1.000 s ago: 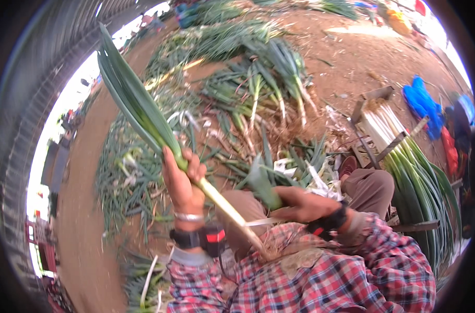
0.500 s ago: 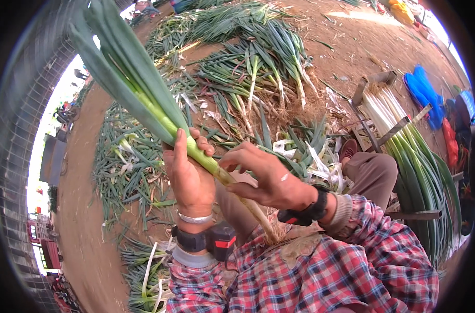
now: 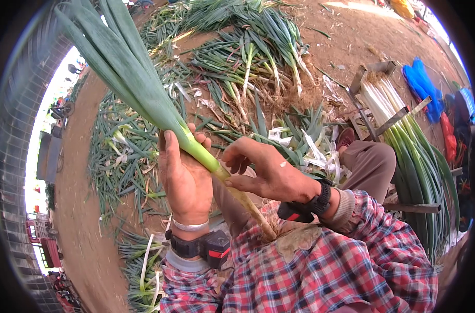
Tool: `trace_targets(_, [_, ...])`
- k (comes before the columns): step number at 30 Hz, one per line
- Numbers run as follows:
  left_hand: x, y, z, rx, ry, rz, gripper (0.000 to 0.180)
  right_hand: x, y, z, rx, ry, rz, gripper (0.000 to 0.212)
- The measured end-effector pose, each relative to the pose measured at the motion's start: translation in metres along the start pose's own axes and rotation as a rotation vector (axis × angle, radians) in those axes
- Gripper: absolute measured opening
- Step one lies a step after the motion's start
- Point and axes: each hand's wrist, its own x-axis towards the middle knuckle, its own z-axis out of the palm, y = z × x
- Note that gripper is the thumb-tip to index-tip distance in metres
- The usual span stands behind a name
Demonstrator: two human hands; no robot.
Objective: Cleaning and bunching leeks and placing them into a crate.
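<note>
A big green onion (image 3: 143, 94) slants across my body, its broad leaves up at the far left and its rooted end resting against my lap. My left hand (image 3: 188, 182) is wrapped round the pale green part of the stalk below the leaves. Beside the stalk, a little lower, is my right hand (image 3: 269, 172). Its thumb tip touches the stalk, while the bent forefinger stays apart from the thumb. Brownish outer skin covers the lower stalk.
Untrimmed green onions (image 3: 248, 62) lie heaped on the dirt ahead. Stripped leaves (image 3: 122, 156) are strewn at left. To my right, a metal rack (image 3: 391, 125) holds cleaned green onions (image 3: 415, 161), with a blue bag (image 3: 425, 91) and a red bag (image 3: 449, 138) beyond it.
The green onion and my left hand have shifted slightly left, and its leaves appear more bunched. My right thumb has moved up along the stalk, with the forefinger still apart.
</note>
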Motion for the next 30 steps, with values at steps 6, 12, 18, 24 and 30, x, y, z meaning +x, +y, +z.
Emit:
trace_targets(6, [-0.004,0.004,0.009,0.114,0.064,0.070,0.025,0.002,-0.001,0.011,-0.098,-0.076,0.041,0.020])
trace_targets(12, [-0.006,0.003,0.005,0.160,0.094,0.034,0.024,-0.002,0.012,0.015,-0.187,-0.127,-0.226,0.017])
trace_targets(18, [-0.003,0.007,0.000,0.228,0.045,0.047,0.022,-0.009,0.008,0.015,0.014,-0.166,0.097,0.018])
trace_targets(24, [0.007,0.011,-0.011,0.391,0.047,0.105,0.028,-0.036,0.005,-0.004,-0.027,-0.673,-0.176,0.011])
trace_targets(30, [0.024,0.014,-0.032,0.279,-0.014,0.091,0.032,-0.045,0.005,-0.013,0.536,-0.382,0.151,0.014])
